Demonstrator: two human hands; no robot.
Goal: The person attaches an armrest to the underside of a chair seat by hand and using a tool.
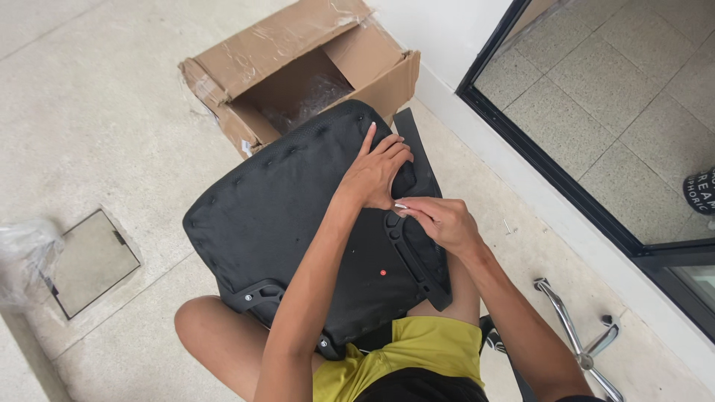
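A black office-chair seat (275, 216) lies upside down across my lap, its fabric edge stapled around the rim. A black plastic armrest bracket (413, 253) rests along its right side. My left hand (376, 171) presses on the seat near the bracket's top, fingers spread, thumb and forefinger pinched at a small silver screw (401, 206). My right hand (439, 219) pinches the same small metal piece from the right. A red dot (383, 272) marks the seat's underside.
An open cardboard box (298, 67) with plastic wrap inside lies on the tiled floor beyond the seat. A chrome chair base (577, 335) sits at the lower right. A floor hatch (89, 260) and a plastic bag (22, 253) are on the left. A dark-framed glass door (566, 193) runs along the right.
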